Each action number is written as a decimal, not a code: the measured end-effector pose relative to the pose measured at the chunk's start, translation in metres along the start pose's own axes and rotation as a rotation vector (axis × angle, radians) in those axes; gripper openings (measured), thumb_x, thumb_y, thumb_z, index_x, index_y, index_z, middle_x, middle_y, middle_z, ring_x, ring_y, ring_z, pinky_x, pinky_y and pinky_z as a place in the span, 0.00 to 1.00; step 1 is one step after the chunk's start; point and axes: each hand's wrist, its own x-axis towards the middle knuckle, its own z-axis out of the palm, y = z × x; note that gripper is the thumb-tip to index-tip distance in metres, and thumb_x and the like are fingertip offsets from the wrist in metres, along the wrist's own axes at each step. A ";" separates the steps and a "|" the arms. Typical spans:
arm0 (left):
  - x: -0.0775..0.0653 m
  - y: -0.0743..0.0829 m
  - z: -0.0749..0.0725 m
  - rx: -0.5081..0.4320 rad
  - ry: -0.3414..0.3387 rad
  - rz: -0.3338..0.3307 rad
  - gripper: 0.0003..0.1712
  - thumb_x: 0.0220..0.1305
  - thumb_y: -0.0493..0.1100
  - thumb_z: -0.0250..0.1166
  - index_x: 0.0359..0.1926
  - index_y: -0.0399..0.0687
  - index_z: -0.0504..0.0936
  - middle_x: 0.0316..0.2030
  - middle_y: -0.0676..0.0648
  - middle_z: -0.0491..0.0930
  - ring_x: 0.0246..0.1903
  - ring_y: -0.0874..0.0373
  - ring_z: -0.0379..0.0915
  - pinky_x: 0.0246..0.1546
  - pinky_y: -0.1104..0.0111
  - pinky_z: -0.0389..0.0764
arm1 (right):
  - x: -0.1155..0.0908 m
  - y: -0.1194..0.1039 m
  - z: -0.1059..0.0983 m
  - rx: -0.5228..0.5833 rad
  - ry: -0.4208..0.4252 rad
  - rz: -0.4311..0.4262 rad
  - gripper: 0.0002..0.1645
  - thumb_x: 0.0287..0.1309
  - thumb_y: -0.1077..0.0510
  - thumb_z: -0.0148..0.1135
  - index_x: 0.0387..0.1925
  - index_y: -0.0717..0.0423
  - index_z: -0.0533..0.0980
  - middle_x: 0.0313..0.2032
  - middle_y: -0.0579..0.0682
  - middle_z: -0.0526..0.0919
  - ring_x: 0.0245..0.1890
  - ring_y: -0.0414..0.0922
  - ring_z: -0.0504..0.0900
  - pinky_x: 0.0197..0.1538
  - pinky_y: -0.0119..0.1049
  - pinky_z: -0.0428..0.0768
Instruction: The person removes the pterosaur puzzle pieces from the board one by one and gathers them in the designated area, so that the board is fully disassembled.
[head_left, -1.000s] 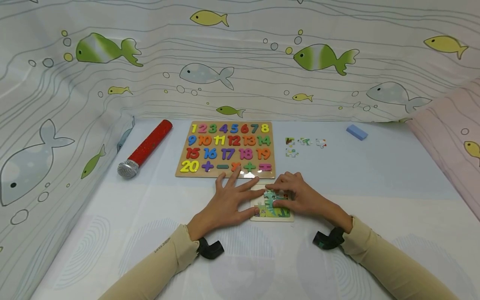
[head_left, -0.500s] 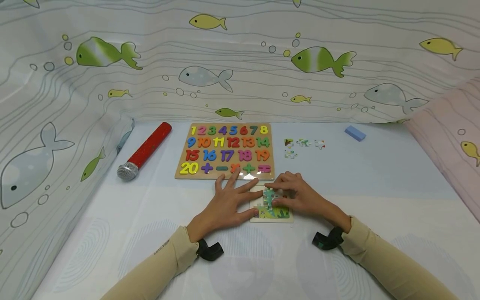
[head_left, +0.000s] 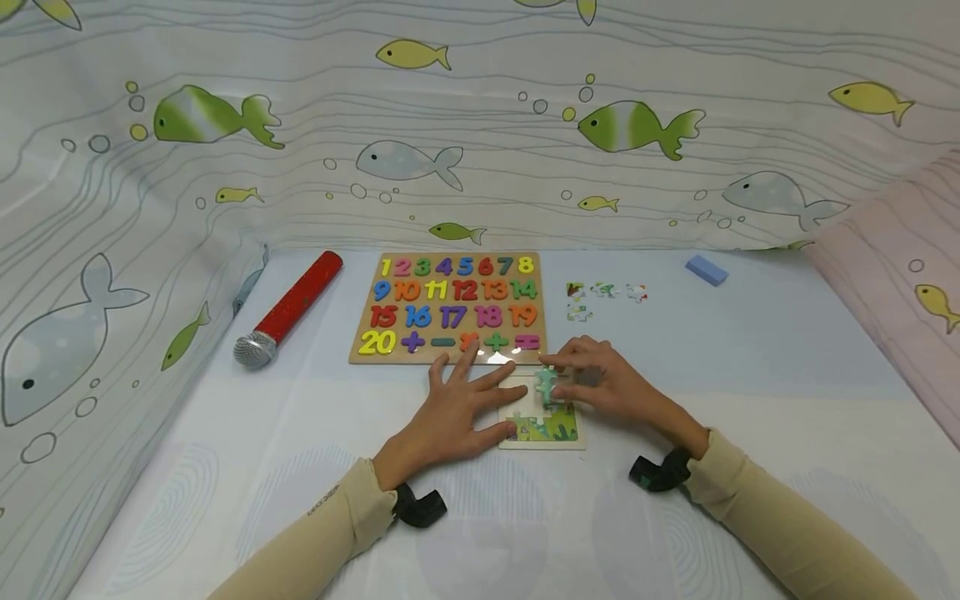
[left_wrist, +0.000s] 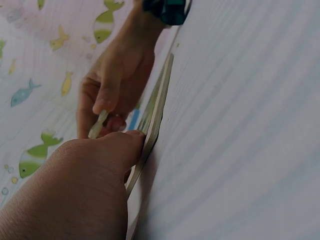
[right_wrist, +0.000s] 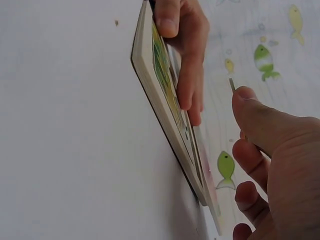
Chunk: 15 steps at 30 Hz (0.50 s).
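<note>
A small wooden jigsaw board (head_left: 520,406) lies in front of the person, with green picture pieces (head_left: 551,428) filling its lower part and bare wood above them. The left hand (head_left: 453,414) is spread out, thumb and fingertips resting on the board's left side. Thumb and fingers of the right hand (head_left: 615,385) pinch a turquoise jigsaw piece (head_left: 547,387) over the board's upper part. In the right wrist view this piece (right_wrist: 232,85) is edge-on at the thumb tip, clear of the board (right_wrist: 165,120). The right hand hides the board's upper right.
Behind the board lies a wooden number board (head_left: 450,304) with coloured digits. Several loose jigsaw pieces (head_left: 606,290) are to its right, and a blue block (head_left: 707,270) is farther right. A red microphone (head_left: 292,304) lies at the left. Fish-printed cloth walls surround the table.
The right hand has lifted the turquoise piece up off the board, baring the wood beneath. The left hand stays in place. The head view has tilted up slightly.
</note>
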 end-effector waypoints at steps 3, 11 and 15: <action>0.000 0.000 0.000 0.000 -0.006 -0.005 0.31 0.68 0.68 0.57 0.70 0.72 0.74 0.77 0.58 0.62 0.80 0.34 0.38 0.69 0.30 0.40 | 0.001 0.001 -0.005 -0.018 0.007 0.025 0.29 0.55 0.58 0.76 0.60 0.55 0.81 0.40 0.44 0.84 0.41 0.43 0.74 0.45 0.40 0.61; -0.001 0.001 -0.001 -0.002 -0.005 -0.006 0.31 0.68 0.68 0.57 0.70 0.73 0.74 0.76 0.58 0.63 0.80 0.34 0.38 0.69 0.31 0.39 | 0.001 0.014 -0.016 -0.031 0.044 0.031 0.28 0.55 0.60 0.75 0.59 0.57 0.82 0.40 0.45 0.85 0.43 0.47 0.77 0.46 0.42 0.67; -0.001 0.001 0.000 -0.004 -0.008 -0.007 0.31 0.68 0.68 0.57 0.70 0.74 0.74 0.77 0.58 0.62 0.81 0.35 0.37 0.69 0.32 0.38 | 0.000 0.021 -0.021 -0.034 0.060 0.055 0.27 0.56 0.60 0.75 0.59 0.57 0.82 0.40 0.45 0.85 0.45 0.46 0.77 0.46 0.40 0.68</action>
